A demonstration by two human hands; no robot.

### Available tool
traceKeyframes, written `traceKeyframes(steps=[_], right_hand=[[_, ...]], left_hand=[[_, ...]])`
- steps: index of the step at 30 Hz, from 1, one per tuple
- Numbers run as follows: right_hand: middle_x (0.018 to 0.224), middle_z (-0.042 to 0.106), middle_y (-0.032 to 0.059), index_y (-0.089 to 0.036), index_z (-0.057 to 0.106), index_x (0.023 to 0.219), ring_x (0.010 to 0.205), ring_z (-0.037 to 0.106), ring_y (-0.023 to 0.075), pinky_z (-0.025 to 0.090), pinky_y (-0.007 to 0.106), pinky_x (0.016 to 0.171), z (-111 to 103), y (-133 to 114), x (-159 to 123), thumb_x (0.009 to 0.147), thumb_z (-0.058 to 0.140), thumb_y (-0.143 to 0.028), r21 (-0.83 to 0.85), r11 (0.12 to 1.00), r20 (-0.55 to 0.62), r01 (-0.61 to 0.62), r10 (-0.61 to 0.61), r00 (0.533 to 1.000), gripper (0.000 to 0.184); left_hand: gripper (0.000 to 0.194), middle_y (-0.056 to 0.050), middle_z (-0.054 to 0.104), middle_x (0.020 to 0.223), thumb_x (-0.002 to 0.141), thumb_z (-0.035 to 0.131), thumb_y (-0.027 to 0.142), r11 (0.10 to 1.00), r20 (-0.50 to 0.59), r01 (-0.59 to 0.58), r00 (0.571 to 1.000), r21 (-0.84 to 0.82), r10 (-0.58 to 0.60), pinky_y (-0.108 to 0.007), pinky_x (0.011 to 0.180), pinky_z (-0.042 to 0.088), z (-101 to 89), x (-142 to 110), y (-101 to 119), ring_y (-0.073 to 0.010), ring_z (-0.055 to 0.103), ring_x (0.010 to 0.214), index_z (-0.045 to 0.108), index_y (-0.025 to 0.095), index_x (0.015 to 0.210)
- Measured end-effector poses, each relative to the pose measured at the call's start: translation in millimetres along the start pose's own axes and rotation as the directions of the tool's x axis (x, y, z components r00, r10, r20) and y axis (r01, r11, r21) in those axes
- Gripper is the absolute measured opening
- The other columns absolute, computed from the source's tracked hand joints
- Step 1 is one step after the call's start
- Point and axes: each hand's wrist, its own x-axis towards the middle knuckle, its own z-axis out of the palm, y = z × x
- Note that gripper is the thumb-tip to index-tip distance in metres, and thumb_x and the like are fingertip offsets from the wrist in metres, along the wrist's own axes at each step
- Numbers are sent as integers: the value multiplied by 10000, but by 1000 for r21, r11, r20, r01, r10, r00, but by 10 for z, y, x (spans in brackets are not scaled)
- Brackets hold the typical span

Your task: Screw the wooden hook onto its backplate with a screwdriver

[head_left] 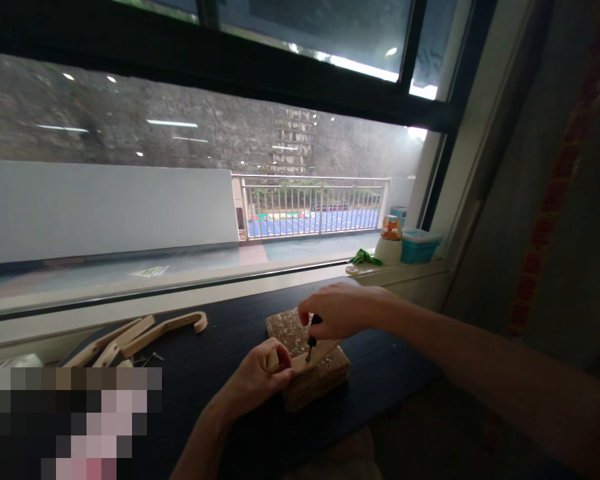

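My right hand (341,311) is closed around the dark handle of a screwdriver (311,342), which points down. Its tip meets, or nearly meets, a pale wooden strip (301,363). My left hand (258,377) pinches that strip at its near-left end, where a curved wooden part shows between thumb and fingers. Beneath the strip lies a rough, brownish block (283,328) with a shiny, flecked top. Part of the strip's far end is hidden behind my right hand. Whether a screw sits under the tip is too small to tell.
Several curved wooden pieces (167,328) lie at the left of the dark table (233,315), with small thin metal bits beside them. On the window sill stand a white bottle with an orange top (390,243), a teal box (420,248) and a green cloth (364,257).
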Motion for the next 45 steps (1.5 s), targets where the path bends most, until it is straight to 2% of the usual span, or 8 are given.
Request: traceKeyframes(steps=[6, 15, 19, 22, 25, 36, 41, 45], right_hand=[[880, 702, 62, -194, 685, 892, 834, 624, 189, 405, 275, 713, 74, -14, 0, 815, 440, -250, 19, 997, -1, 71, -71, 997, 262], [916, 688, 145, -116, 650, 922, 846, 636, 236, 425, 309, 705, 159, -102, 31, 870, 364, -268, 8, 998, -32, -57, 57, 998, 329], [926, 689, 135, -137, 658, 918, 850, 634, 239, 432, 312, 693, 109, -75, 32, 853, 383, -281, 19, 998, -4, -63, 64, 998, 318], [941, 696, 68, -205, 657, 949, 858, 631, 220, 432, 293, 685, 52, -43, 5, 785, 470, -256, 39, 999, 33, -29, 27, 999, 253], [983, 690, 35, -241, 649, 981, 889, 622, 202, 425, 282, 710, 29, -19, -19, 762, 486, -210, 54, 999, 47, -1, -2, 999, 275], [930, 692, 80, -186, 646, 950, 865, 623, 204, 416, 277, 709, 141, -17, -13, 804, 447, -259, 65, 997, 2, -40, 40, 999, 258], [924, 692, 119, -154, 662, 939, 852, 630, 223, 429, 296, 698, 171, -31, 24, 833, 390, -299, 41, 997, -23, -69, 70, 997, 326], [906, 698, 120, -173, 674, 947, 821, 637, 250, 433, 313, 645, 111, 23, 7, 778, 475, -350, 16, 997, -5, -75, 75, 997, 315]], left_hand=[[125, 54, 475, 651, 713, 594, 247, 1000, -11, -6, 1000, 11, 7, -197, 530, 350, 3, 15, -19, -102, 426, 603, 554, 148, 777], [143, 52, 467, 632, 714, 587, 263, 1000, 0, -7, 1000, 14, 7, -205, 520, 341, 8, 18, -13, -105, 418, 587, 549, 141, 778], [137, 50, 462, 638, 709, 585, 257, 1000, -6, 1, 1000, 20, -1, -205, 520, 339, 3, 8, 4, -106, 417, 591, 548, 140, 767], [142, 49, 465, 645, 703, 589, 259, 999, -17, 11, 1000, 41, -10, -206, 519, 336, -1, 5, 23, -104, 409, 588, 550, 139, 769], [143, 48, 471, 648, 701, 590, 260, 999, -24, 12, 1000, 48, -11, -208, 529, 340, -1, 7, 38, -106, 412, 594, 554, 140, 770], [153, 53, 461, 640, 708, 595, 279, 999, -12, 4, 1000, 32, -4, -202, 522, 336, 5, 3, 8, -103, 409, 589, 551, 145, 766], [148, 49, 473, 643, 712, 593, 278, 1000, -11, -3, 1000, 27, 3, -206, 536, 348, 6, 10, 19, -108, 426, 601, 552, 145, 766], [153, 53, 464, 635, 706, 593, 279, 1000, -13, 15, 1000, 13, -15, -205, 523, 340, 8, 2, 23, -106, 419, 588, 547, 148, 769]])
